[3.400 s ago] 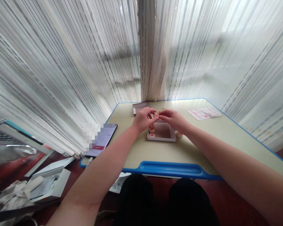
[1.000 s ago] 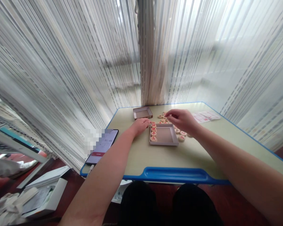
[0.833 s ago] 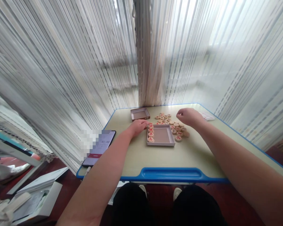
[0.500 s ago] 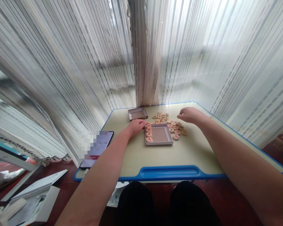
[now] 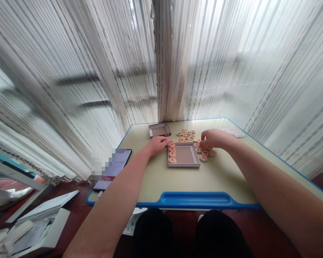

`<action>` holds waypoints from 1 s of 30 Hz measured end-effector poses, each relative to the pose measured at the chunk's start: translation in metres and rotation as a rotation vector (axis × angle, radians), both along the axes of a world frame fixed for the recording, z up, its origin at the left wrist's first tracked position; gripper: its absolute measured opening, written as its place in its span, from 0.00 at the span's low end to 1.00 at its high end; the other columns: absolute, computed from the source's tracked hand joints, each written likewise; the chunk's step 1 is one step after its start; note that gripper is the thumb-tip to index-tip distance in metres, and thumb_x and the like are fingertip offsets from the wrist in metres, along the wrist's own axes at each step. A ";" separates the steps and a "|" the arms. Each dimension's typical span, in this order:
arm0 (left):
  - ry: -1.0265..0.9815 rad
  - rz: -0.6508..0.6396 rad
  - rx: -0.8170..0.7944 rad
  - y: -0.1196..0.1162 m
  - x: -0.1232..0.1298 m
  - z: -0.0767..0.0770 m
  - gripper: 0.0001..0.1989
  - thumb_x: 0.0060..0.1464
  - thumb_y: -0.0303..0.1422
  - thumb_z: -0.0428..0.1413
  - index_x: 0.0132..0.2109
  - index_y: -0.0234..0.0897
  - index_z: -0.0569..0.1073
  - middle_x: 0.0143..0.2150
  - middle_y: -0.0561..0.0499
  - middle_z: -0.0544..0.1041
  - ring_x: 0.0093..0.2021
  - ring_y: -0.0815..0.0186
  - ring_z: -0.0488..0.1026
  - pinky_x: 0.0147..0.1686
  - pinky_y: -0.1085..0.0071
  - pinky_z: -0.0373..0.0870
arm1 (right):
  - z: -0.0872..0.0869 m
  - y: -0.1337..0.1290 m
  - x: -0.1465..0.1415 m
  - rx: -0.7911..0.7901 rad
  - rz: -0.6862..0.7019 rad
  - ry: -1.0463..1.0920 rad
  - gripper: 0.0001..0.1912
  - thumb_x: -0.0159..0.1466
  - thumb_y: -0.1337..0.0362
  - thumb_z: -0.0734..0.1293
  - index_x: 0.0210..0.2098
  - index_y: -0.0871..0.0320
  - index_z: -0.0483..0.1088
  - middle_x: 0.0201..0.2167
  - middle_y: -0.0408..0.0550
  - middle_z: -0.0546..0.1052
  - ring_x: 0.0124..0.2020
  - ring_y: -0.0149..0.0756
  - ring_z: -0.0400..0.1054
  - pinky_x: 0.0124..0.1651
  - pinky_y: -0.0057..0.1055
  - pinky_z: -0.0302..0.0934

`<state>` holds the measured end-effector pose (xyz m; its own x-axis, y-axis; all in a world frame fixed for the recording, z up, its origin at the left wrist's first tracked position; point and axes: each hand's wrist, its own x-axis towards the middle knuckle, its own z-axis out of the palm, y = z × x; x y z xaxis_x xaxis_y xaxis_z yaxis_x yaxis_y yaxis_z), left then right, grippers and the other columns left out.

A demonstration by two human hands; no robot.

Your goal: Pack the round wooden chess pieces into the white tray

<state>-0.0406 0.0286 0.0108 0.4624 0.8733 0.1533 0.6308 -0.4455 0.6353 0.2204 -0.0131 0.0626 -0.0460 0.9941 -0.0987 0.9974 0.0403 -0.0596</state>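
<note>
Column of discs along L wall of one open tray: four clearly visible, plus one part-hidden at far end. Loose discs, R of & behind tray: over a dozen, overlapping, exact no. not countable. Also on the surface: one second tray, one phone, one printed sheet. R hand: fingers bent down over loose discs just R of tray, tips touching or right above them; whether clamped on one, can't tell. L hand: fingers extended, close together, tips at tray's far L corner, beside column's far end; grip, if any, can't tell. Cf. 0.5 s earlier: R hand then R of pile, clear of it; now over discs. L hand approx. unchanged rel. to tray; phone timer 01:46 then, 01:47 now.
</note>
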 end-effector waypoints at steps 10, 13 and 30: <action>-0.008 0.009 -0.004 0.000 -0.001 -0.001 0.21 0.54 0.43 0.47 0.41 0.33 0.78 0.41 0.48 0.79 0.40 0.62 0.73 0.42 0.70 0.67 | 0.007 -0.009 -0.002 -0.092 0.030 0.028 0.10 0.49 0.60 0.66 0.29 0.55 0.75 0.29 0.50 0.77 0.30 0.41 0.69 0.28 0.33 0.57; -0.015 0.012 -0.011 0.001 -0.001 -0.001 0.22 0.53 0.43 0.47 0.42 0.33 0.78 0.41 0.48 0.79 0.40 0.62 0.73 0.42 0.70 0.67 | 0.006 -0.009 -0.002 -0.105 0.035 0.027 0.10 0.49 0.58 0.67 0.27 0.56 0.76 0.28 0.51 0.77 0.29 0.42 0.69 0.28 0.33 0.58; -0.029 0.001 -0.045 0.002 -0.003 -0.004 0.23 0.52 0.46 0.47 0.40 0.33 0.77 0.39 0.49 0.79 0.40 0.61 0.72 0.42 0.69 0.66 | 0.021 -0.026 -0.022 -0.021 0.062 0.623 0.11 0.51 0.57 0.67 0.25 0.60 0.68 0.23 0.45 0.73 0.22 0.29 0.64 0.22 0.25 0.56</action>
<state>-0.0438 0.0305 0.0069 0.4573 0.8802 0.1269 0.6126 -0.4152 0.6725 0.1982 -0.0390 0.0836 -0.1584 0.9859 -0.0546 0.7712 0.0890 -0.6303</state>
